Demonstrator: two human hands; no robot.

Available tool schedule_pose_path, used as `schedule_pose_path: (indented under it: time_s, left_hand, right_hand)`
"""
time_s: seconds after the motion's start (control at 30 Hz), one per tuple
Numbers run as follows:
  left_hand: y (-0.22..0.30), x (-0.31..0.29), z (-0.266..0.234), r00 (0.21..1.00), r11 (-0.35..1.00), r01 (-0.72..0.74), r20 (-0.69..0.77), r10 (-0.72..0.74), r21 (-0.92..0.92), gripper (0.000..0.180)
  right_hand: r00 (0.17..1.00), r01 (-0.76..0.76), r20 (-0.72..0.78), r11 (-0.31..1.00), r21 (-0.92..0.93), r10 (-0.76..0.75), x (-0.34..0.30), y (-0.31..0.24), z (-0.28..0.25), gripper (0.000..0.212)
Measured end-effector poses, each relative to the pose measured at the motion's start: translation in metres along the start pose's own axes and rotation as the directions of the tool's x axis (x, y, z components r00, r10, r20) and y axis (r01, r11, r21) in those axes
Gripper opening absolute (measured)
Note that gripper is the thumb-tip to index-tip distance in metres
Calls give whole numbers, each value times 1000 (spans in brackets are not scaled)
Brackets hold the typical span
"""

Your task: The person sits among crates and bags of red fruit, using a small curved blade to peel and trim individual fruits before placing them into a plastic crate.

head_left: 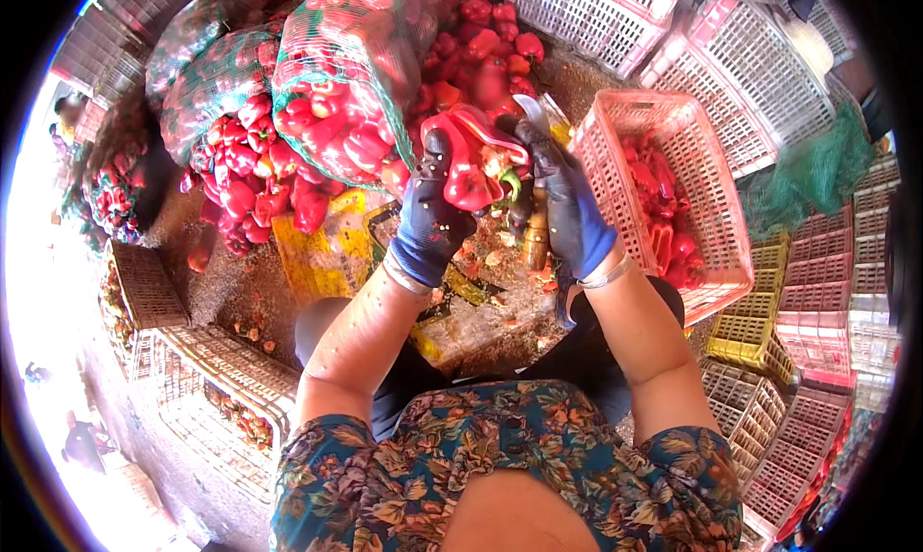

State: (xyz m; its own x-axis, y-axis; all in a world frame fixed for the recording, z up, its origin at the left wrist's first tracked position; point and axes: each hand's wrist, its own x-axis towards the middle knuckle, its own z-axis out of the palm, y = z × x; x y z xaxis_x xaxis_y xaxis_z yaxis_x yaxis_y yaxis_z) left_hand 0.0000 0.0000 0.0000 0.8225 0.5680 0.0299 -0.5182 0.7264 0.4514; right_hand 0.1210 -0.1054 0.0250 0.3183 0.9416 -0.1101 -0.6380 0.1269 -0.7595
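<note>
Left hand (435,215) clasping split red pepper (473,163), right hand (567,206) closed on knife (535,119) left of pink crate (707,206); blade best kept angled away from gloved fingers.

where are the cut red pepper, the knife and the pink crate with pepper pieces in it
cut red pepper (473,163), head view, on its red flesh above the left hand
knife (535,115), head view, on the blade above the right hand
pink crate (604,158), head view, on its left wall
</note>
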Motion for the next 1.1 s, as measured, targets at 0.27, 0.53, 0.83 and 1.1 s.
schedule_pose_path:
  time_s: [0.27, 0.53, 0.83, 1.1]
  left_hand:
    - [6, 4, -11, 955, 917, -221, -116, 272, 331, 49]
    - [26, -18, -39, 922, 369, -328, 210, 324, 870, 38]
    - [37, -12, -24, 966, 356, -251, 259, 26, 900, 31]
    - [21, -6, -22, 990, 834, 38, -133, 43, 550, 28]
  right_hand:
    - [848, 371, -28, 631, -681, -530, 10, 32, -2, 23]
    - [993, 75, -65, 962, -264, -96, -18, -7, 12, 35]
    - [997, 4, -75, 946, -326, -30, -21, -5, 6, 20]
    - [993, 0, -120, 991, -137, -16, -26, -18, 13, 26]
